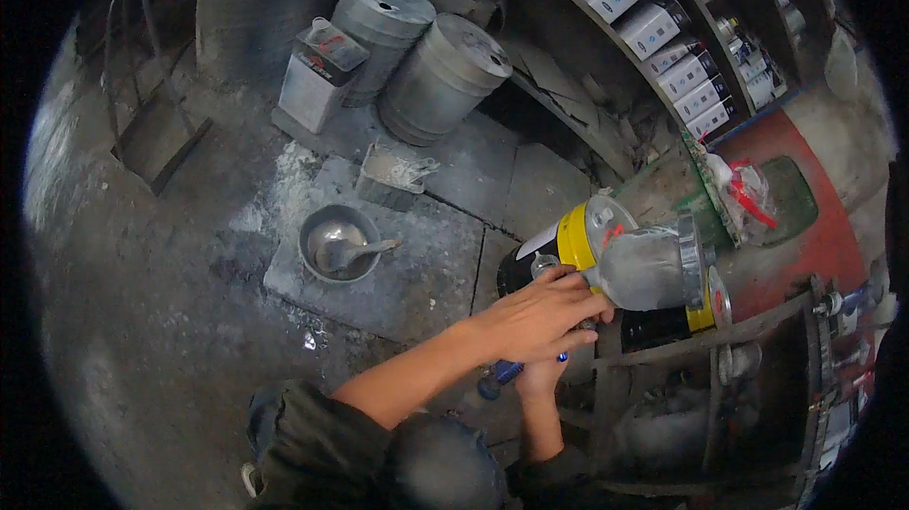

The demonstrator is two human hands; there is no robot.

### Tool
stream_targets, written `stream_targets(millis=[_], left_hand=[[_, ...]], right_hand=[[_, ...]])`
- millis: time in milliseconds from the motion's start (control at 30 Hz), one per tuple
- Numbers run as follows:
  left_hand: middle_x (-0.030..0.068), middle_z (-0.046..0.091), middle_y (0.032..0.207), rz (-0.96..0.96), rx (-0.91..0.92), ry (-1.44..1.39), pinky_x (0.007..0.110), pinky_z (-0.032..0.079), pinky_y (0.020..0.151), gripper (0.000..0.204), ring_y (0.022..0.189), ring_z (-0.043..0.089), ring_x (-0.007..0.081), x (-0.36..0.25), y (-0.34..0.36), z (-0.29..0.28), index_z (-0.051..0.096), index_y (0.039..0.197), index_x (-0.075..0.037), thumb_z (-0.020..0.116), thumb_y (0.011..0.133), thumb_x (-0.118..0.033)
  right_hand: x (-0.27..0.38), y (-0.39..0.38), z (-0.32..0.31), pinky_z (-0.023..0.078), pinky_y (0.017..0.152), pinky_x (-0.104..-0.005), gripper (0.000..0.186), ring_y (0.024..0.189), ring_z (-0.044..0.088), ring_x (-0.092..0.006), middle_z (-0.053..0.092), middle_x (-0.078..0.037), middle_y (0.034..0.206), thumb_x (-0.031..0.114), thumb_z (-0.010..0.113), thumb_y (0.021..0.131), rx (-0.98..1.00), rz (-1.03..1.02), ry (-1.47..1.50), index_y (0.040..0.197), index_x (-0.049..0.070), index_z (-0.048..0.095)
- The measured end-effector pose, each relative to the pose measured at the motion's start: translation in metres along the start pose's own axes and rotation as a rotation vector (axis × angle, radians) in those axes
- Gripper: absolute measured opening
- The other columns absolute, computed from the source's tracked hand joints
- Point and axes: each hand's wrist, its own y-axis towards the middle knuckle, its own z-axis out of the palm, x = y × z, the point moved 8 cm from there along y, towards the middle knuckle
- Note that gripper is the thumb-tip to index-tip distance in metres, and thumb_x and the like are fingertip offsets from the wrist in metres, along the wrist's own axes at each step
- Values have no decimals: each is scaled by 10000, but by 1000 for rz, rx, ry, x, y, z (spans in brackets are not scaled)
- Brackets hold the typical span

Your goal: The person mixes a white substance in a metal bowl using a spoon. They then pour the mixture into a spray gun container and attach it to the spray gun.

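Observation:
A spray gun with a large cloudy cup is held in both hands at the centre right. My left hand reaches over it, fingers curled round the top of its body near the cup's neck. Beneath, my right hand is closed on the gun, partly hidden by the left, with a blue fitting beside it. Behind the gun are a yellow-and-black can and a second yellow-and-black can, partly hidden by the cup.
On the floor lie a grey bowl with a scoop and a dirty container. Metal drums, a square tin and a wire-handled cart stand behind. Shelves of cans, a red-and-green bench and a rack line the right.

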Motion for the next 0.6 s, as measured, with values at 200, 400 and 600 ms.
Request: stream_targets(millis=[200, 400, 600], left_hand=[[93, 599, 1020, 11, 43, 84, 491, 336, 1060, 190, 1116, 528, 295, 4, 1, 16, 589, 992, -71, 575, 945, -255], [120, 586, 994, -162, -248, 239, 426, 480, 892, 238, 1066, 554, 303, -8, -18, -17, 583, 994, -63, 641, 882, -264], [121, 593, 888, -406, -154, 523, 376, 554, 631, 245, 864, 629, 300, 2, -39, -23, 553, 916, -31, 671, 824, -226]], right_hand=[[-7, -7, -9, 455, 977, -369, 409, 1174, 519, -186, 479, -75, 1320, 296, 539, 1009, -58, 28, -53, 1331, 64, 439], [-19, 6, -5, 453, 975, -363, 405, 1161, 526, -184, 485, -79, 1318, 284, 552, 999, -109, 59, -202, 1320, 57, 452], [-35, 27, 22, 450, 975, -361, 427, 1160, 525, -190, 484, -81, 1318, 277, 562, 990, -25, 32, -86, 1331, 51, 440]])
